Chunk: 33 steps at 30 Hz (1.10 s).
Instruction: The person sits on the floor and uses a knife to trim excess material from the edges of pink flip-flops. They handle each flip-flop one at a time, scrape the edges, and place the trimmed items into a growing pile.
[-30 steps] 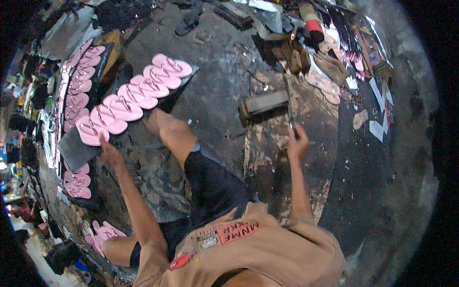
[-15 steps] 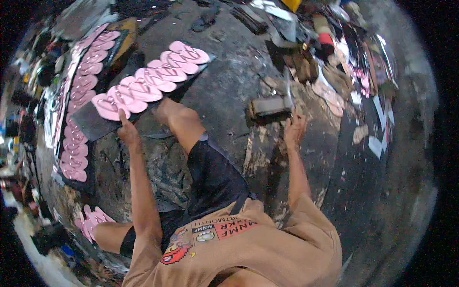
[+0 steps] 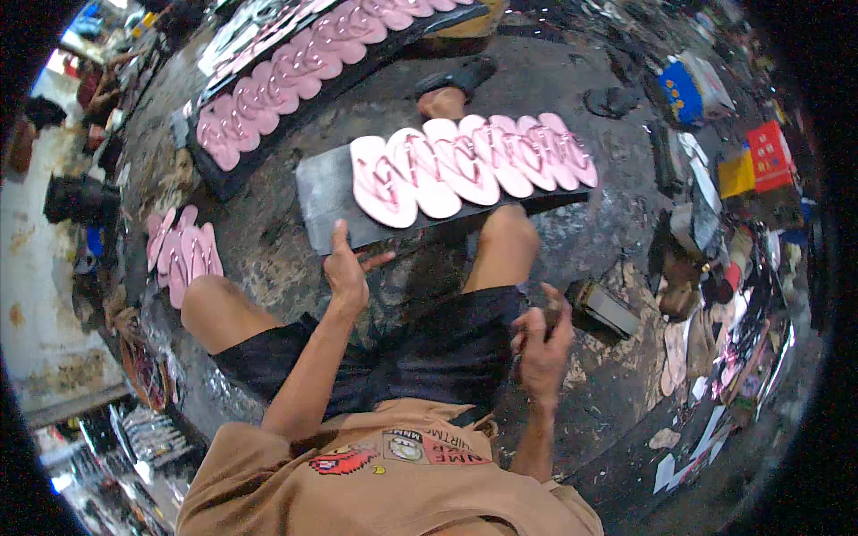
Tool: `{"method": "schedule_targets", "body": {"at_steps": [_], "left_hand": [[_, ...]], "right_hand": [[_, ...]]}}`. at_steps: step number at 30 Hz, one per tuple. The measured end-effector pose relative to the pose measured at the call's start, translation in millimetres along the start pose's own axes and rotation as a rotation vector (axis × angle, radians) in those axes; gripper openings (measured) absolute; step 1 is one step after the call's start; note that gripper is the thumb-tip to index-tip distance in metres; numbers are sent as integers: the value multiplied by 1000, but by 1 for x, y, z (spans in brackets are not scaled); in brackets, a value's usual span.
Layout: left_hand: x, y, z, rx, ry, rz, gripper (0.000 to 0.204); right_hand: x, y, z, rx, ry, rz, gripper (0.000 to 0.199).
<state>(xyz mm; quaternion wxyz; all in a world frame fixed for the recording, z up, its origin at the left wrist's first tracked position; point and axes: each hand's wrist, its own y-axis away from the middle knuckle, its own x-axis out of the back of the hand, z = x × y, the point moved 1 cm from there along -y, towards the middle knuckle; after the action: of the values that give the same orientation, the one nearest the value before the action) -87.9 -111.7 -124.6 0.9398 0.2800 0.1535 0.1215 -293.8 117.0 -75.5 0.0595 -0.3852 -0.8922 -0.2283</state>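
A row of pink flip-flops [image 3: 447, 170] lies overlapping on a dark flat board [image 3: 323, 192], part of which is bare at its left end. At the board's near edge is my left hand [image 3: 347, 272], its thumb reaching onto the board and a finger stretched out to the right, apart from the thumb. My right hand [image 3: 542, 348] is raised beside my right knee, with bent fingers and some blur. Whatever it may hold is too unclear to name. A dark rectangular block [image 3: 608, 310] with a grey top sits just right of that hand.
Another long row of pink flip-flops [image 3: 290, 76] runs along the far left. More flip-flops [image 3: 186, 255] lie by my left knee. A dark sandal on a foot [image 3: 451, 89] is beyond the board. Scraps, strips and packets, including a red one [image 3: 770, 156], clutter the right.
The view has turned left, so the board appears nearer the middle. My left thumb has come off the end flip-flop. My right hand has drawn back from the block, with its fingers more bent.
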Motion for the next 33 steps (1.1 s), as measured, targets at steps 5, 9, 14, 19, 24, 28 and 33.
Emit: {"method": "schedule_targets", "body": {"at_steps": [5,9,14,19,24,28,33], "left_hand": [[13,4,3,-11,-450,36,50],[2,19,10,20,-379,-6,43],[3,25,21,154,-283,-115,38],[-3,26,23,165,-199,-183,43],[0,23,18,170,-174,-114,43],[0,24,21,198,-186,-48,45],[18,29,24,168,-219,-56,45]], "right_hand": [[-102,15,6,166,36,-474,36],[-125,21,17,150,187,-506,47],[-159,-12,32,426,286,-496,44],[-205,-48,13,306,199,-480,32],[-241,-69,27,235,478,-504,35],[-278,-92,72,565,389,-296,44],[-309,-138,68,609,433,-384,34]]}}
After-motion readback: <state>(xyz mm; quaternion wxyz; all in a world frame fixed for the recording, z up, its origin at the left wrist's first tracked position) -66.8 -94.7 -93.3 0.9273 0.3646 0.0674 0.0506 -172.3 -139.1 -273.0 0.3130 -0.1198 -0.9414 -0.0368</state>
